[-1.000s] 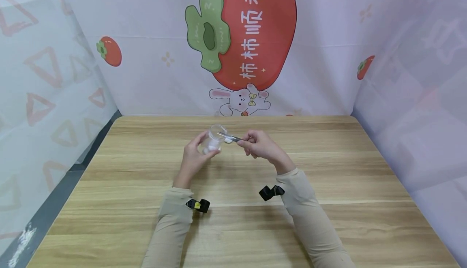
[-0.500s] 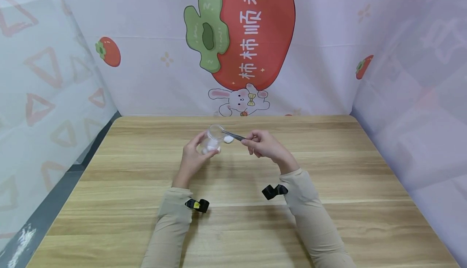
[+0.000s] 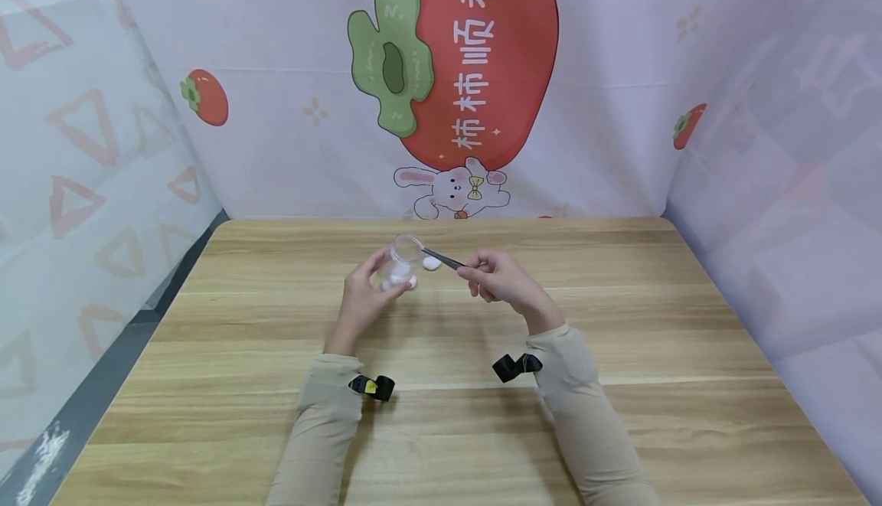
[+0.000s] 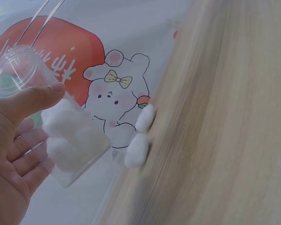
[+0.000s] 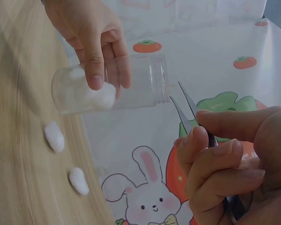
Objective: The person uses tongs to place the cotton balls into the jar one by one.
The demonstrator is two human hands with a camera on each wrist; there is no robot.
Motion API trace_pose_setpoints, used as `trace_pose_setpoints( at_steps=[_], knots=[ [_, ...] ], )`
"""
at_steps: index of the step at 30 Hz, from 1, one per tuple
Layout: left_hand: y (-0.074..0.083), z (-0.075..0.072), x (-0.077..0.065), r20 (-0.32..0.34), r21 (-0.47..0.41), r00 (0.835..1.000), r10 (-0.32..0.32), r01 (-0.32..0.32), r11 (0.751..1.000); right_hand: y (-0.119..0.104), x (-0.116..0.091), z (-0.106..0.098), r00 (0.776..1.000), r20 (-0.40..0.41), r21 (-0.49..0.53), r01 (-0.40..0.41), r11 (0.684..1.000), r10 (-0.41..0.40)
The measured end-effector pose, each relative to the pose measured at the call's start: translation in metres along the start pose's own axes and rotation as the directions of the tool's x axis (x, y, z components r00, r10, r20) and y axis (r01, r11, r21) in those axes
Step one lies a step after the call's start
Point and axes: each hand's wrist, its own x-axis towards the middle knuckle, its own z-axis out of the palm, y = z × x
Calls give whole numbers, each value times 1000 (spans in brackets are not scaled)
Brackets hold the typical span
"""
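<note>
My left hand (image 3: pixel 364 298) grips a clear screw-neck jar (image 5: pixel 140 89) around its side, tilted with its uncapped mouth facing up and toward the right hand. Several white cotton balls (image 4: pixel 75 136) lie at the jar's bottom end. Between thumb and fingers, my right hand (image 3: pixel 501 278) holds metal tweezers (image 3: pixel 444 259). Their tips stand apart just outside the jar's rim, with nothing between them in the right wrist view. On the table beside the jar lie two loose cotton balls, one nearer (image 5: pixel 54 137) and one farther off (image 5: pixel 78 181).
The wooden table (image 3: pixel 441 429) reaches back to a white printed cloth backdrop (image 3: pixel 289 161) with a rabbit and red fruit on it. Similar cloth hangs at the left and right sides. Black wrist cameras sit on both sleeves.
The tweezers' tips have drawn back to the right, from over the jar's mouth to outside its rim. The right hand has shifted slightly right; the left hand and jar are nearly still.
</note>
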Motion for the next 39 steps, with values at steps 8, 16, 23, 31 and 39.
trace_pose_setpoints(
  at_steps=[8, 16, 23, 31, 39],
  knots=[
    [0, -2, 0, -6, 9, 1000, -13, 13, 1000, 2, -2, -1, 1000, -14, 15, 5, 1000, -5],
    [0, -3, 0, -7, -2, 1000, -20, 20, 1000, 10, -2, -4, 1000, -26, 17, -2, 1000, 3],
    [-1, -3, 0, -3, -7, 1000, -14, 14, 1000, 16, 1, -5, 999, -35, 34, 10, 999, -9],
    [-1, -4, 0, -1, -23, 1000, -28, 28, 999, 24, 6, -3, 1000, -11, 34, -26, 999, 26],
    [0, -4, 0, 5, -13, 1000, -25, 25, 1000, 27, 9, -2, 998, -16, 45, -64, 997, 65]
  ],
)
